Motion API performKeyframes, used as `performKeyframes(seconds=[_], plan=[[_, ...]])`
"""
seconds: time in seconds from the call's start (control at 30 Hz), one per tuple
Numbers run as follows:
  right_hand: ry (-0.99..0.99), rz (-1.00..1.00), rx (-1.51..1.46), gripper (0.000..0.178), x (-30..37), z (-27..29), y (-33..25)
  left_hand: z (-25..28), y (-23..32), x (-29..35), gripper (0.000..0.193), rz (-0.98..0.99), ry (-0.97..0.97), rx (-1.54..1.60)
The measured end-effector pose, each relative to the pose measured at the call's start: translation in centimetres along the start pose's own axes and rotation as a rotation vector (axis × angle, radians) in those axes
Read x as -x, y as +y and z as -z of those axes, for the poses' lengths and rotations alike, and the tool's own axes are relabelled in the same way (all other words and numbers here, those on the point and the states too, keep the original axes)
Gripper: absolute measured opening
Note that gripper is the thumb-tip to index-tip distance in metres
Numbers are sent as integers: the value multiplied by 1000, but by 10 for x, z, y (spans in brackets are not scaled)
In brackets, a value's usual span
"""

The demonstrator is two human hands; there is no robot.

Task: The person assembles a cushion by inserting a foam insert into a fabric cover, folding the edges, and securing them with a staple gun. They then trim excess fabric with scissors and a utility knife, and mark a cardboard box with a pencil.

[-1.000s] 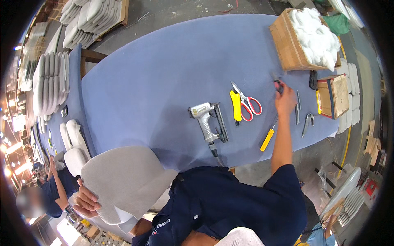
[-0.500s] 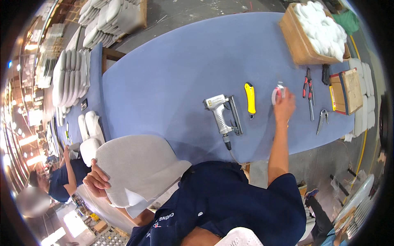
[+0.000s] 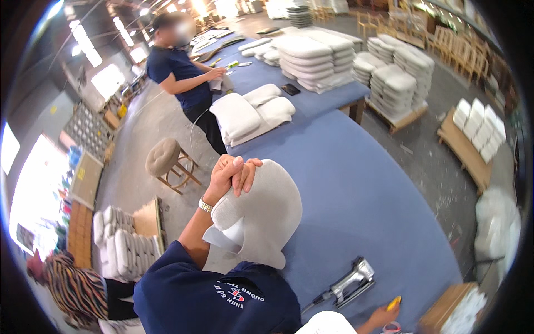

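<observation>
My left hand (image 3: 231, 175), a watch on its wrist, is closed over the edge of a light grey fabric-covered cushion (image 3: 275, 206). A loose fabric flap hangs from the cushion's near side, beside my chest. At the lower right, my right hand (image 3: 380, 318) has its fingers closed on a yellow utility knife (image 3: 394, 303), only part of which shows. Close beside that hand lies a tape roll (image 3: 391, 327), cut off by the lower edge. A silver staple gun (image 3: 356, 280) with its hose rests on the blue-covered table (image 3: 356, 200), between the cushion and my right hand.
A cardboard box (image 3: 445, 309) with white stuffing stands at the table's right end. Folded grey covers (image 3: 250, 114), a phone (image 3: 290, 89) and stacked cushions (image 3: 311, 55) lie on the adjoining table. A co-worker (image 3: 181, 78) stands there, near a padded stool (image 3: 167, 158).
My view has swung left toward the co-worker. My right hand has left the tape roll and closed on the yellow utility knife. My left hand still grips the cushion.
</observation>
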State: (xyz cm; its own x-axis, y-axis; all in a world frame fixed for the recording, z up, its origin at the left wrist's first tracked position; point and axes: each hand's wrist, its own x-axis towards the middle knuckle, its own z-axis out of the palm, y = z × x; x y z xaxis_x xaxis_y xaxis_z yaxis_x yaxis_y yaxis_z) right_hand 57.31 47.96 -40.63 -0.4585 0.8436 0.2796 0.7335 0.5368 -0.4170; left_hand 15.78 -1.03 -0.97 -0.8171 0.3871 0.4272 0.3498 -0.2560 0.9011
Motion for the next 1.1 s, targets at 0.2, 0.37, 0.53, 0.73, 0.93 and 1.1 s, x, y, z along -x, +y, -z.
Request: performKeyframes(seconds=[0.2, 0.37, 0.53, 0.73, 0.93, 1.1], plan=[[390, 641, 768, 42, -4, 46, -77, 29, -25, 32, 66, -43, 124, 132], [-117, 303, 71, 42, 64, -26, -191, 4, -38, -5, 68, 14, 14, 98], [-75, 273, 98, 46, 64, -2, -181, 23, -35, 4, 67, -1, -67, 83], [-128, 224, -386, 43, 68, -12, -274, 58, -45, 6, 63, -17, -86, 281], [-380, 315, -1101, 48, 67, 1, -508, 53, -50, -8, 59, 144, -387, 350], [-369, 324, -1231, 62, 84, -3, -564, 81, -46, 6, 59, -33, -448, 470]])
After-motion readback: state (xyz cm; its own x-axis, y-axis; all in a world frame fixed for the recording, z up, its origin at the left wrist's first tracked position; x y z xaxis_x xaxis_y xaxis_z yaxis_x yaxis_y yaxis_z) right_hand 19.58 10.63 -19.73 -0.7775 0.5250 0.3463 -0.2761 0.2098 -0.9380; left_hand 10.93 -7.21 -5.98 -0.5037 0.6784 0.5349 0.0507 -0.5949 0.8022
